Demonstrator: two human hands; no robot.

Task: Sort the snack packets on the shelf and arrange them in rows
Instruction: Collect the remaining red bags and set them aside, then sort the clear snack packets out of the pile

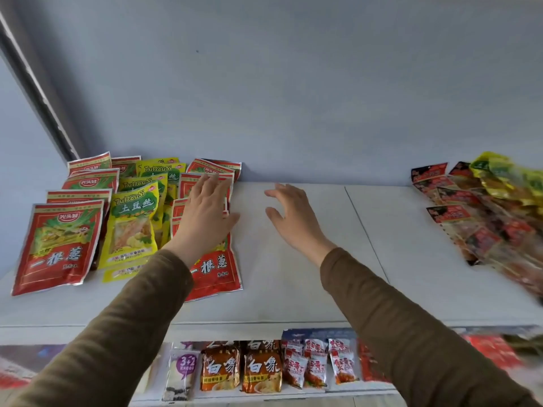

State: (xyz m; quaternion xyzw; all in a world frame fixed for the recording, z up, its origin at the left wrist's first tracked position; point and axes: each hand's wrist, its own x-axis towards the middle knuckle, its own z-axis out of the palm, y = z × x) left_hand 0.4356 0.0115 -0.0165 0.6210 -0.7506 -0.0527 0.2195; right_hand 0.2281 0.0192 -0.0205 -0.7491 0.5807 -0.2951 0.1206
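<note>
Three rows of snack packets are laid at the left end of the white shelf (pixel 293 289): a left row of four red packets (pixel 55 248), a middle row of about five yellow packets (pixel 133 227), and a right red row (pixel 216 270) whose count cannot be told. The left hand (pixel 205 212) is rested flat, fingers straight, on the right red row. The right hand (pixel 289 214) is held released above bare shelf, grasping nothing. A mixed heap of packets (pixel 484 212) is seen at the right end, uncountable.
</note>
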